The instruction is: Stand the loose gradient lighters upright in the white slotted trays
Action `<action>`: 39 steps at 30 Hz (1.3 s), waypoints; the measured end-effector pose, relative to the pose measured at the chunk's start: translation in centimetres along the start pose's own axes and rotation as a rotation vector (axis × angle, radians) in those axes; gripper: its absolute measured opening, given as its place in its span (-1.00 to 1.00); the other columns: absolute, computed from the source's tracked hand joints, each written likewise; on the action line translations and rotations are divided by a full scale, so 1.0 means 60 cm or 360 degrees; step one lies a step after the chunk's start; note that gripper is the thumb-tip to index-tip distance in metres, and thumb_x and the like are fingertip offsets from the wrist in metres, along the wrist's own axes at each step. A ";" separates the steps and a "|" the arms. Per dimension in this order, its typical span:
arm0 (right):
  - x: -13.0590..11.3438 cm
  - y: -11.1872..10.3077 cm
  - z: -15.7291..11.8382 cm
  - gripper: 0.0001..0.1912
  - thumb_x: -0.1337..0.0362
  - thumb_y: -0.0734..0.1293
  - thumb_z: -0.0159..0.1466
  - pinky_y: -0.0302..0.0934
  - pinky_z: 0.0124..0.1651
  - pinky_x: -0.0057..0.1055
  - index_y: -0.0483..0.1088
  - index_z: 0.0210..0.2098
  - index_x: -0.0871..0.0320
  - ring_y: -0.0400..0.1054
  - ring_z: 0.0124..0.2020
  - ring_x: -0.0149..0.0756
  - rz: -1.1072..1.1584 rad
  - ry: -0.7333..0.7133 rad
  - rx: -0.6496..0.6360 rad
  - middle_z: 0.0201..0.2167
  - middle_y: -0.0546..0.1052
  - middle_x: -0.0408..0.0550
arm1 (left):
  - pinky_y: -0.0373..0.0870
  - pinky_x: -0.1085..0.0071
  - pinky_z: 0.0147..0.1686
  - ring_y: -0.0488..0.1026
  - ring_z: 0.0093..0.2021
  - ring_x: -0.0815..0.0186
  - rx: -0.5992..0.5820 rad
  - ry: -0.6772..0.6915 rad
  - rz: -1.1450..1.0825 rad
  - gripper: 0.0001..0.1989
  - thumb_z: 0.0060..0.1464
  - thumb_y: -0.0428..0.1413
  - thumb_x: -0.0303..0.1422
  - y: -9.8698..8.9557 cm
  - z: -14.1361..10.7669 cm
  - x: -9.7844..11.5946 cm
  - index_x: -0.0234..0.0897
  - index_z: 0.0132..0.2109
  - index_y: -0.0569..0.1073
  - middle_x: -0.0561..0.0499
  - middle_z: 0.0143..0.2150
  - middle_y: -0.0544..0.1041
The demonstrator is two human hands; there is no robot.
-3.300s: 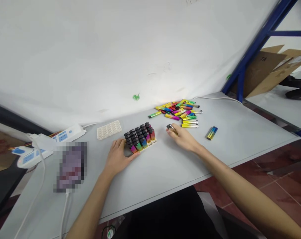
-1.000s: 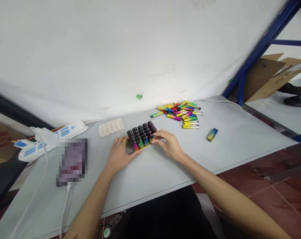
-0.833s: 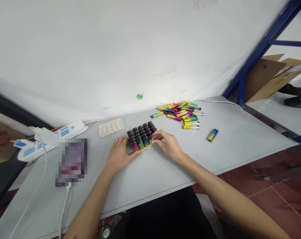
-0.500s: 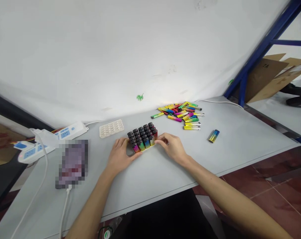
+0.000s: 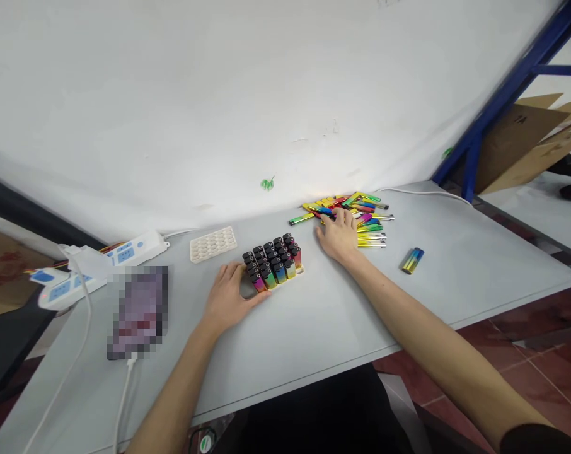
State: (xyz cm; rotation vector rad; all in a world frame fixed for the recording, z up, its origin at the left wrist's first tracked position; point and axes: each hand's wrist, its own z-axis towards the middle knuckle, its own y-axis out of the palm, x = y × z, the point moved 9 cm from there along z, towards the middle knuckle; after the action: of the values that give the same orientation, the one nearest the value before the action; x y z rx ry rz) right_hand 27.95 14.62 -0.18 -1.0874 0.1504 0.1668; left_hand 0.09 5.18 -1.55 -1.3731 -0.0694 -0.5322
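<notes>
Grey table (image 5: 342,315) | tray (image 5: 300,272): upright lighters (image 5: 273,263) | left fingers (image 5: 227,272) gripping tray | right fingers (image 5: 341,219) at lighter pile (image 5: 370,228), grip hidden

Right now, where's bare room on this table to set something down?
Bare table lies between the forearms, from the upright lighters to the near edge, and from the lone lighter to the right end. It's crowded by the wall, the right hand over the lighter pile, and at left around the pixelated item and power strips.
</notes>
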 end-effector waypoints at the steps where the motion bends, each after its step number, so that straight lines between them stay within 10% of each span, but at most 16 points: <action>1: -0.001 0.003 0.002 -0.59 0.12 0.24 0.36 0.00 0.21 0.04 0.48 0.07 0.18 0.10 0.20 0.17 -0.0003 -0.0006 -0.0001 0.14 0.34 0.25 | 0.37 0.03 0.06 0.33 0.08 -0.03 0.0000 -0.0001 -0.0001 -0.46 0.05 0.20 0.09 0.000 0.000 0.000 -0.18 0.00 0.36 -0.11 0.02 0.43; 27: 0.001 -0.036 -0.020 -0.76 0.17 0.30 0.30 0.01 0.21 0.06 0.51 -0.27 0.22 0.13 0.15 0.15 0.0190 0.0033 0.0192 0.07 0.38 0.24 | 0.37 0.05 0.05 0.33 0.07 -0.02 0.0007 -0.0008 0.0002 -0.45 0.04 0.18 0.11 0.000 0.001 -0.003 -0.18 -0.01 0.35 -0.10 0.00 0.42; 33: 0.046 -0.058 -0.037 -0.72 0.03 0.30 0.31 0.21 0.10 -0.07 0.37 -0.19 0.12 0.34 -0.02 -0.07 0.1242 0.0270 0.0214 -0.10 0.51 0.09 | 0.35 0.04 0.08 0.32 0.08 -0.02 0.0001 -0.0003 0.0010 -0.45 0.05 0.18 0.11 0.000 0.000 -0.001 -0.19 -0.01 0.35 -0.11 0.01 0.42; 39: 0.023 -0.041 -0.064 -0.56 -0.21 0.21 0.32 0.06 -0.60 -0.46 0.27 -0.09 -0.01 0.13 -0.68 -0.42 0.2319 0.0576 -0.0148 -0.58 0.27 -0.31 | 0.37 0.04 0.04 0.32 0.07 -0.02 0.0005 -0.0006 0.0011 -0.46 0.06 0.18 0.11 -0.001 0.000 -0.001 -0.19 -0.01 0.36 -0.11 0.01 0.42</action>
State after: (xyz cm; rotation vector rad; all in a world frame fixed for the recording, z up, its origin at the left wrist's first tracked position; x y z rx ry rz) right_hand 29.64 10.16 -0.06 -0.9022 1.2629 1.2830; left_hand 0.04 5.19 -1.53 -1.3709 -0.0685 -0.5236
